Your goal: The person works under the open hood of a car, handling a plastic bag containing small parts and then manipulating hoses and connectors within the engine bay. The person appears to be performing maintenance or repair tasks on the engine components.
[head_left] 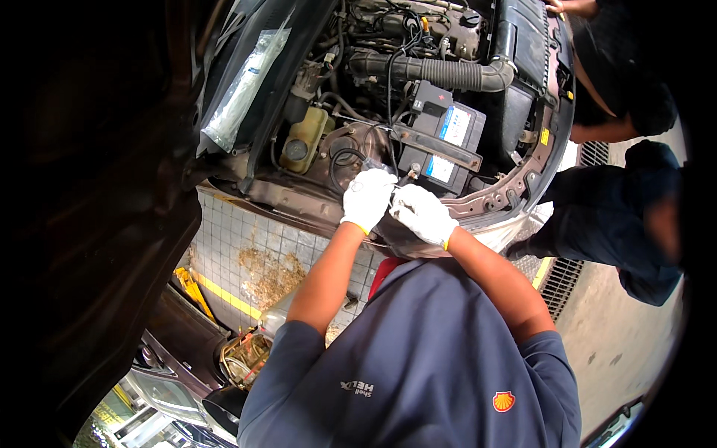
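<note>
Both my hands wear white gloves and meet at the near edge of the open engine bay, beside the battery [460, 128]. My left hand [369, 200] is closed, its fingertips hidden; a looped black cable [334, 166] runs up to it. Close on its right, my right hand [423, 214] has its fingers pinched together, and what lies between them is too small to make out. A dark metal hold-down bar [437, 147] crosses the top of the battery. Just above my right hand sits a battery terminal [413, 172].
Left of the battery is a yellowish fluid reservoir [305, 142] with a dark cap. A clear plastic-wrapped item [248, 91] lies along the windscreen base. A ribbed air hose [441, 72] crosses the engine. Another person [620, 209] stands at the car's front, on the right.
</note>
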Motion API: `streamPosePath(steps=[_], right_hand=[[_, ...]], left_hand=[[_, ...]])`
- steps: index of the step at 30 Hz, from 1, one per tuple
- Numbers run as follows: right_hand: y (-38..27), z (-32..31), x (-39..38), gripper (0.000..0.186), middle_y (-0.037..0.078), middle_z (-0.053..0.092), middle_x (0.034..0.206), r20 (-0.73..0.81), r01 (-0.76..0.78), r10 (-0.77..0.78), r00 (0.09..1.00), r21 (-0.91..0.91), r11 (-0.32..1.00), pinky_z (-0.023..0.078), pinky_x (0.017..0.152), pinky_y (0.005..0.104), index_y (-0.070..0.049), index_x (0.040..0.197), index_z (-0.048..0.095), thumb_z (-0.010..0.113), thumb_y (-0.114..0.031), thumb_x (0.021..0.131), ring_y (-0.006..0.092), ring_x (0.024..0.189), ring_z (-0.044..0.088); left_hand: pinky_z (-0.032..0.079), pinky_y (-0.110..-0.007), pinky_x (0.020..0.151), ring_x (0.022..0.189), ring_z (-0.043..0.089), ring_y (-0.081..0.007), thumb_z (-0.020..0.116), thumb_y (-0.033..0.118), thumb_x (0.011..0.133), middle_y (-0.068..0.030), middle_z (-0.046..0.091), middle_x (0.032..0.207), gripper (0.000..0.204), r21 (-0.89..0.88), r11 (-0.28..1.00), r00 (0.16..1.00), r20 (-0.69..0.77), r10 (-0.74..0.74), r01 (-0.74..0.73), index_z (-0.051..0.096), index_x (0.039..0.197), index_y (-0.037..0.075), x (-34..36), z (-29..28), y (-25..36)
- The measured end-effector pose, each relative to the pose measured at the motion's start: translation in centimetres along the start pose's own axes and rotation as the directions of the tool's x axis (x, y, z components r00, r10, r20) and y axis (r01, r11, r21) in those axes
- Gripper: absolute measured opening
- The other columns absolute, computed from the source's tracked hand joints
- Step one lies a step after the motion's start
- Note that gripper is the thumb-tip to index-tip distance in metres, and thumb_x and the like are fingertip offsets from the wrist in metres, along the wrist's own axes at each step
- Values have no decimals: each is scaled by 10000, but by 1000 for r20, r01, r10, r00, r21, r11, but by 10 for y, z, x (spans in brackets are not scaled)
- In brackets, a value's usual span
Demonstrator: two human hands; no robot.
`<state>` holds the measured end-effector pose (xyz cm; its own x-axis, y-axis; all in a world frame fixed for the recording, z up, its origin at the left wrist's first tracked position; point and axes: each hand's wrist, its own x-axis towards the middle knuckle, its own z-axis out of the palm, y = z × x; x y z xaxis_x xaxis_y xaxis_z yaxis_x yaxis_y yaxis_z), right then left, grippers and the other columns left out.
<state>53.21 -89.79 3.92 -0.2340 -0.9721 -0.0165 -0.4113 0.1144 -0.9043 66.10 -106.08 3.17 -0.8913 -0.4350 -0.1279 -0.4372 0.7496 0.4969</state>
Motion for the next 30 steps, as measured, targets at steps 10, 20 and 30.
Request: streamPosePath(steps=[10, 20, 30], right_hand=[[-4, 17, -3, 328, 161, 735, 1052, 11, -171, 190, 982, 498, 850, 536, 896, 399, -33, 1141, 717, 586, -319, 1051, 314, 959, 688], [13, 32, -12, 321, 51, 748, 912, 76, -317, 354, 932, 643, 697, 547, 810, 350, -27, 1093, 715, 590, -321, 1060, 176, 825, 674], [-7, 19, -3, 268, 61, 724, 867, 248, -405, 463, 851, 871, 277, 550, 747, 322, -14, 956, 708, 586, -237, 1041, 158, 796, 681]], left_hand=[[557, -396, 929, 1026, 716, -308, 696, 139, 931, -117, 748, 1079, 194, -331, 928, 982, 23, 188, -170, 764, 1094, 59, 6, -6, -19], [566, -412, 941, 1020, 721, -311, 702, 148, 927, -117, 753, 1058, 159, -126, 943, 951, -88, 298, -307, 772, 1044, 66, 1, -5, -1], [555, -399, 951, 1035, 703, -311, 679, 106, 886, -96, 735, 1042, 145, -303, 931, 978, -31, 206, -206, 756, 1006, 79, -1, 3, -7]])
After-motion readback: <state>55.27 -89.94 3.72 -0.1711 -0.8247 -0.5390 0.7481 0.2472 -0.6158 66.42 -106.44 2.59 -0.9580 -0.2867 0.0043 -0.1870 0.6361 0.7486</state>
